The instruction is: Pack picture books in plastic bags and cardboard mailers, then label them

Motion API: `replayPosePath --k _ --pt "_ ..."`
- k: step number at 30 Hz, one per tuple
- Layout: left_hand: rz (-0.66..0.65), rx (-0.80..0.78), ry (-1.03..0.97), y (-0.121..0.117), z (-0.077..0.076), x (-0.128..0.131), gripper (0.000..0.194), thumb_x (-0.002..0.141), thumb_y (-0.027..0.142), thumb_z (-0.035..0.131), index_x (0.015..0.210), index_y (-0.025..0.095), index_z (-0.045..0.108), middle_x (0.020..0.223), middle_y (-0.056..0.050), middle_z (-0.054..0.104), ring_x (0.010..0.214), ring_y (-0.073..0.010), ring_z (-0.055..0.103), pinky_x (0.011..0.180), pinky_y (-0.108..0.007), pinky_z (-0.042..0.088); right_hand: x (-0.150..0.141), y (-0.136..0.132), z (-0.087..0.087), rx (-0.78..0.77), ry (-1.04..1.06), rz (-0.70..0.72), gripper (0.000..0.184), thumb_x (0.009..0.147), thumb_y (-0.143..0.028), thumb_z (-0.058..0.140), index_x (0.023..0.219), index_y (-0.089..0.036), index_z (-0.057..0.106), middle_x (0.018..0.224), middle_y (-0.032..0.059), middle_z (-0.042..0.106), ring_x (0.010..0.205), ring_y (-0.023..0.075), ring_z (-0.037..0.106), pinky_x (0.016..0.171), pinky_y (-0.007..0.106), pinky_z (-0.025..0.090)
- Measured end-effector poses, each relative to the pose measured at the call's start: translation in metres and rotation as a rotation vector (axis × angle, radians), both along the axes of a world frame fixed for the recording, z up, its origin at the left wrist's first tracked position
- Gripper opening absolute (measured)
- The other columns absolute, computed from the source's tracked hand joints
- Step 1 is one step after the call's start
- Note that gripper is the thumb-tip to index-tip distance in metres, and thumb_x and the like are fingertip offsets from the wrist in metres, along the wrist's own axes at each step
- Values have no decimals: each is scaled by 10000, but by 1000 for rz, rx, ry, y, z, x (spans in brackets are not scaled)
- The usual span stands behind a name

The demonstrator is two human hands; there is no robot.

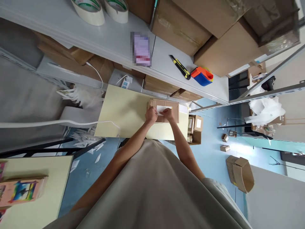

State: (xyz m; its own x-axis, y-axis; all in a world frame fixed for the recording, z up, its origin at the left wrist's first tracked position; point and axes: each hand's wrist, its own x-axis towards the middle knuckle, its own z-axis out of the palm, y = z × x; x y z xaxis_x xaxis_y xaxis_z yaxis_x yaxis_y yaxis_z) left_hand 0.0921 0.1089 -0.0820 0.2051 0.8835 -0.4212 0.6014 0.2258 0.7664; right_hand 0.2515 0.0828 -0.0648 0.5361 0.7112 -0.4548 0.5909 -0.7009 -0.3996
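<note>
A brown cardboard box (175,109) lies on the pale yellow table (119,111) in front of me. On top of the box is a white label (163,108). My left hand (151,115) is closed, pinching the label's left edge. At the label's right side, my right hand (168,114) is also closed, with fingertips on the label. Both hands rest low over the box's top, and the fingertips are small in view.
Above the table runs a grey shelf (114,41) with tape rolls (117,11), a yellow-black utility knife (180,67), an orange-blue tape dispenser (202,76) and large cartons (181,28). Small boxes (197,123) stand right of the table. A white cable (59,123) crosses at left.
</note>
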Motion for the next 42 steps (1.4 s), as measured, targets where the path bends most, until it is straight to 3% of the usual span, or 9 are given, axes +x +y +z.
replayPosePath --k 5,9,15,21,24,29,32,37,42 --pt "29 -22 -90 -6 4 -6 207 893 50 705 884 254 672 1037 -104 848 1020 -321 811 918 -447 623 35 -36 16 -1 -98 -153 258 853 -393 959 877 -227 763 1071 82 893 1045 242 833 902 292 607" --pt "32 7 -96 -13 3 -16 205 927 84 729 1057 237 691 1239 -121 814 1088 -275 774 935 -400 611 44 -58 19 9 -168 -295 279 875 -420 952 956 -230 764 1140 143 880 1145 316 826 934 356 619" --pt "89 68 -11 -24 -3 -35 501 928 239 870 1356 173 617 1494 -242 660 1357 -378 700 1121 -484 588 55 -91 10 91 -157 -445 475 883 -456 937 1213 -185 729 1367 247 806 1286 375 773 1025 426 622" --pt "166 7 -14 -31 -22 -53 840 855 375 939 1518 46 541 1569 -349 603 1532 -493 599 1289 -550 493 56 -120 -11 262 67 -445 488 898 -586 826 1178 -198 728 1271 185 842 1199 312 789 979 381 618" --pt "220 -122 -10 -37 -33 -62 896 833 442 958 1533 55 553 1590 -346 629 1526 -477 636 1275 -533 511 50 -128 -25 363 196 -413 588 871 -753 758 1085 -206 733 1129 152 856 1147 313 782 929 379 617" --pt "386 -311 -247 -56 -42 -65 591 823 435 952 1282 160 702 1301 -177 836 1269 -331 799 1051 -400 634 52 -131 -51 476 367 -368 735 829 -876 680 1093 -193 730 1090 136 845 1059 287 764 903 372 612" --pt "497 -332 -352 -68 -41 -57 375 841 401 900 1096 173 747 1138 -118 858 1167 -293 808 952 -362 650 63 -131 -66 499 474 -317 776 835 -880 688 1175 -185 734 1162 138 848 1061 276 767 923 379 625" --pt "737 -244 -336 -97 -42 -44 276 851 335 870 1042 192 732 1147 -82 836 1213 -262 776 1039 -389 656 83 -139 -89 499 587 -160 748 908 -870 692 1276 -220 735 1342 148 844 1216 306 784 1036 425 638" --pt "855 -239 -332 -157 -41 -26 292 839 323 881 1064 234 718 1193 -47 814 1292 -246 756 1128 -433 652 109 -172 -101 511 692 -14 607 1005 -729 725 1390 -259 730 1449 128 823 1384 330 759 1160 473 619"
